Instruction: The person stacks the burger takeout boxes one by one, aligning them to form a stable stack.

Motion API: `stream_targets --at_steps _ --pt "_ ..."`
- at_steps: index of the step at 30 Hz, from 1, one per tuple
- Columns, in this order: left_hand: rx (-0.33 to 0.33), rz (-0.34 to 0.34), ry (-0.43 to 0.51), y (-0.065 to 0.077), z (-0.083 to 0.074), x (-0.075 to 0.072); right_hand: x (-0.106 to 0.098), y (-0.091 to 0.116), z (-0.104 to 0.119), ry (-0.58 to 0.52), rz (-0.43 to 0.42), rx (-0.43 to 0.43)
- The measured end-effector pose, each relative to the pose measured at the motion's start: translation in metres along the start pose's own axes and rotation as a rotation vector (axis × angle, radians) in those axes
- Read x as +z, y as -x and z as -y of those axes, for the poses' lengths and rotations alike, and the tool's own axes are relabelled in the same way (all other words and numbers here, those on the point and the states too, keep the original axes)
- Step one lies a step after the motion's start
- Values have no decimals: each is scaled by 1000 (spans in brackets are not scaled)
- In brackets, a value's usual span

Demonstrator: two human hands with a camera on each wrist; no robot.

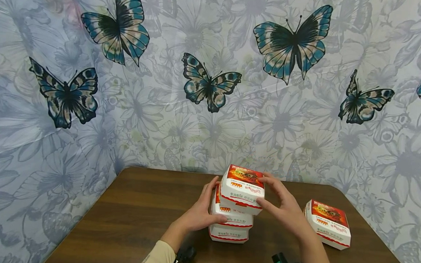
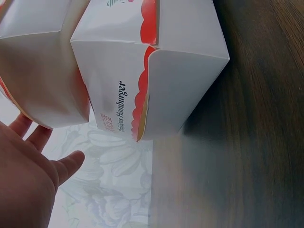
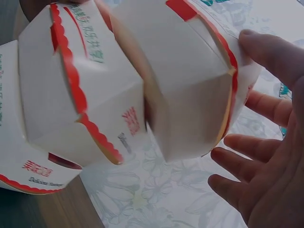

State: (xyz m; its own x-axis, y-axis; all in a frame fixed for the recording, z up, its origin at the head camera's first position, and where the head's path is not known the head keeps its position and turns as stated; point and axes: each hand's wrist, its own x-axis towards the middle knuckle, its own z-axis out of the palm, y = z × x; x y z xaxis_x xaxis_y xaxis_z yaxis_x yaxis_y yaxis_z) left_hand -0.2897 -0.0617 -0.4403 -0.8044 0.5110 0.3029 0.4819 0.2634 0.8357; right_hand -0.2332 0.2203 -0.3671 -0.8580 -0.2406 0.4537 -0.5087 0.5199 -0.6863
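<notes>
In front of me, near the middle of the table [image 1: 140, 211], the bottom box [image 1: 228, 234] stood beneath the middle box [image 1: 240, 218]. The top box [image 1: 243, 190] was tilted over the middle box, set a little to its right, with a wedge of space between them on the right. My left hand [image 1: 201, 213] was at the left of the middle box, its thumb in front. My right hand [image 1: 283, 203] was at the right of the top box. A fourth box [image 1: 330, 227] lay farther right, apart from the other three. Behind the table was the wall [image 1: 285, 123].
</notes>
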Motion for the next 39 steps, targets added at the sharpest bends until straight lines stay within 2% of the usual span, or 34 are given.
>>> stream_targets --at_steps 11,19,24,39 --pt "-26 -6 47 2 0 0 16 -1 1 33 -19 -111" --pt "-6 -16 28 1 1 1 19 -2 4 40 -17 -121" --pt "1 -16 12 1 2 2 19 -3 3 -2 -19 -140" --pt "3 -17 37 1 1 -4 20 -5 -2 -16 -29 -145"
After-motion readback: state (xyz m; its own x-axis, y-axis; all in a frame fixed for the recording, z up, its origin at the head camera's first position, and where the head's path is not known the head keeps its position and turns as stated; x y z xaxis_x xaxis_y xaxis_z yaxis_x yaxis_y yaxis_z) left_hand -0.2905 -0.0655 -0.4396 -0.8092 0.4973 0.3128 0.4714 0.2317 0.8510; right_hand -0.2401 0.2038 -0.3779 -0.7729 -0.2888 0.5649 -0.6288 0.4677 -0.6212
